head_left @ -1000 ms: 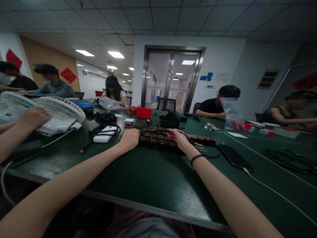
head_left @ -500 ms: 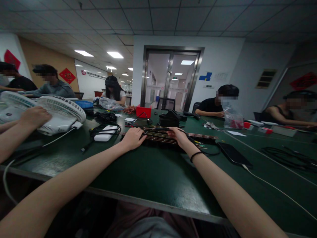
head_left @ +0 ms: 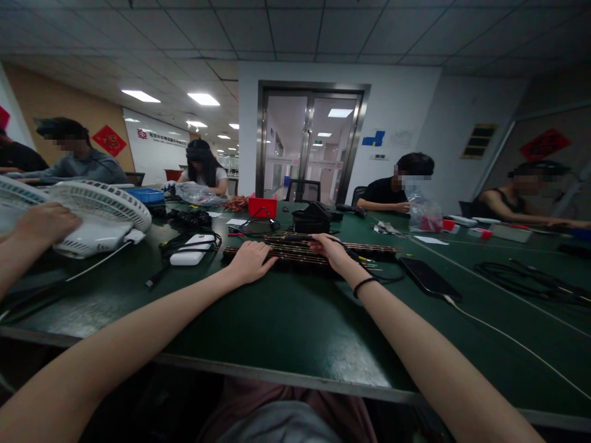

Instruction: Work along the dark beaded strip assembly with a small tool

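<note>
A bundle of thin copper-coloured rods (head_left: 300, 252) lies crosswise on the green table. My left hand (head_left: 249, 261) rests at its left end, thumb out to the right and fingers apart from the thumb. Toward the right part of the bundle, my right hand (head_left: 331, 251) has its fingers bent around a thin black cable or tool (head_left: 300, 238) above the rods; the fingertips are small and dim. A black band circles my right wrist. Just behind the rods sits a black case (head_left: 311, 219).
At the left, another person's hand (head_left: 48, 223) touches a white fan (head_left: 95, 215). A white power bank (head_left: 191, 250) with black cables lies left of my left hand. A phone (head_left: 429, 277) is at right. Behind are a red bin (head_left: 263, 205) and several seated people.
The whole view has shifted slightly, so most things appear further left. My left hand has moved a little rightward along the rods, its thumb stretched out. My right hand stays at the rods.
</note>
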A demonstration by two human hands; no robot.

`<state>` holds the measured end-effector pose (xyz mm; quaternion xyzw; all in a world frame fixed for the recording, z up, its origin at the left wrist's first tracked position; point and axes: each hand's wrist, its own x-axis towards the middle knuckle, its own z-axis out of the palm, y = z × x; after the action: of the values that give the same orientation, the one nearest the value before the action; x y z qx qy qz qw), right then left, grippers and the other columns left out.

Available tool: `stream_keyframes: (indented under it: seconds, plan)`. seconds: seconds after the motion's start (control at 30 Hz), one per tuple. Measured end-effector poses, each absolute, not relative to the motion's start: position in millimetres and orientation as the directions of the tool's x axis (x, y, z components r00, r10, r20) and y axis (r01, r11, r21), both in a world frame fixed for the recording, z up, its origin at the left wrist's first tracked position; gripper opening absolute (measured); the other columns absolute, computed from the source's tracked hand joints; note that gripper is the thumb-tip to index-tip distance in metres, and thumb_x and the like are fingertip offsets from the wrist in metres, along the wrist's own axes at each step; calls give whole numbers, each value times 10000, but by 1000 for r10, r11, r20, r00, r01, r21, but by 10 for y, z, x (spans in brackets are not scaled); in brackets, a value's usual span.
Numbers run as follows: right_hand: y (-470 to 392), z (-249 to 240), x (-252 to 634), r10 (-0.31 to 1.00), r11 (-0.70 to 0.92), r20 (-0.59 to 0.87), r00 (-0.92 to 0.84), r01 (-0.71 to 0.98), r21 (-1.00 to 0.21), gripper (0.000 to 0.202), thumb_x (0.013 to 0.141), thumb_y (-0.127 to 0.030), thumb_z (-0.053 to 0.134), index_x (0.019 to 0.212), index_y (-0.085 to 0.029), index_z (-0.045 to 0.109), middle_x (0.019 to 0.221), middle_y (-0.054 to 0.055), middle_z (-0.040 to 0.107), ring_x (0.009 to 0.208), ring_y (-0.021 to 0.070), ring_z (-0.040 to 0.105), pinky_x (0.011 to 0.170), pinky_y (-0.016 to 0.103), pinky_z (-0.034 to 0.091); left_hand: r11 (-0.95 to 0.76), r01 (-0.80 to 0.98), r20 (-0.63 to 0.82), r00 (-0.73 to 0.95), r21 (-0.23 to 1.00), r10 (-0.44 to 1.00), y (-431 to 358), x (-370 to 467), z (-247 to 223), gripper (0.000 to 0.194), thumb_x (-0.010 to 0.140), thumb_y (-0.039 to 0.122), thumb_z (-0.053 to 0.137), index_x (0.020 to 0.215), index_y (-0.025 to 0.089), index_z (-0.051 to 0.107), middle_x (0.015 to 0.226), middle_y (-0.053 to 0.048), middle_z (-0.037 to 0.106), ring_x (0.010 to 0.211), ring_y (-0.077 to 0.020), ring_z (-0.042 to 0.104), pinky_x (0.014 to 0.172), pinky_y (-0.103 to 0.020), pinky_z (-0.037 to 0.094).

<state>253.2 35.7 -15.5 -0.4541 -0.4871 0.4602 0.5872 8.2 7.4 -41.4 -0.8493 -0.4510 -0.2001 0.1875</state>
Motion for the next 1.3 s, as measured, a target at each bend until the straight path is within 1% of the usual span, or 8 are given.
stream_keyframes:
  seconds: [0.1, 0.23, 0.43, 0.6, 0.8, 0.97, 1.13, 1.3]
  plan:
    - [360, -161, 2527, 981, 174, 163, 107, -97, -980, 133, 774, -167, 737, 663, -199, 673, 611, 10, 708, 556, 118, 649, 624, 220, 551, -524, 842, 508, 509, -128, 695, 59, 108, -410, 312, 1024, 357, 485, 1106, 118, 669, 1108, -156, 716, 1031, -305, 666, 942, -450, 481]
    - [358, -157, 2522, 980, 171, 160, 116, -88, -981, 146, 769, -173, 748, 646, -194, 673, 601, 8, 703, 552, 114, 643, 640, 228, 549, -524, 842, 504, 510, -126, 698, 54, 132, -406, 264, 1014, 259, 472, 1127, 118, 664, 1114, -153, 708, 1048, -297, 660, 945, -440, 487]
    - [358, -150, 2525, 984, 157, 147, 102, -91, -983, 157, 765, -167, 761, 637, -192, 674, 611, 12, 709, 546, 115, 640, 642, 228, 548, -544, 833, 499, 517, -103, 696, 45, 132, -395, 280, 953, 145, 457, 1133, 110, 669, 1130, -153, 699, 1029, -283, 651, 942, -438, 513]
    - [363, -162, 2527, 982, 166, 155, 112, -92, -982, 163, 784, -165, 737, 635, -196, 678, 606, 8, 707, 552, 112, 641, 619, 211, 538, -559, 829, 524, 492, -36, 695, 51, 116, -392, 287, 927, 127, 461, 1109, 134, 683, 1125, -140, 702, 1045, -273, 648, 967, -437, 523]
    - [353, -165, 2528, 979, 186, 178, 99, -81, -979, 168, 765, -161, 761, 625, -196, 675, 613, 9, 704, 563, 116, 642, 659, 229, 545, -558, 829, 538, 464, 15, 704, 91, 105, -413, 310, 889, 94, 464, 1091, 151, 693, 1094, -124, 714, 1038, -271, 652, 970, -439, 532]
    - [331, -160, 2522, 978, 188, 179, 106, -80, -979, 178, 765, -147, 761, 617, -199, 677, 621, 5, 700, 571, 127, 638, 678, 252, 554, -559, 829, 538, 464, 17, 704, 109, 99, -421, 325, 878, 75, 450, 1091, 134, 689, 1099, -131, 711, 1053, -270, 648, 988, -426, 525]
    - [312, -148, 2516, 980, 172, 161, 119, -91, -981, 214, 815, -121, 689, 612, -192, 683, 620, 3, 697, 570, 107, 630, 661, 218, 532, -562, 827, 526, 483, -12, 700, 98, 103, -422, 365, 844, 37, 457, 1109, 131, 688, 1122, -135, 712, 1073, -276, 648, 987, -422, 522]
    - [330, -160, 2524, 979, 172, 161, 123, -86, -981, 214, 812, -135, 685, 607, -193, 678, 604, 3, 692, 568, 115, 627, 658, 231, 531, -579, 815, 617, 449, 14, 646, 117, 117, -429, 313, 883, 119, 484, 1138, 145, 663, 1162, -142, 695, 1136, -289, 623, 1036, -470, 495]
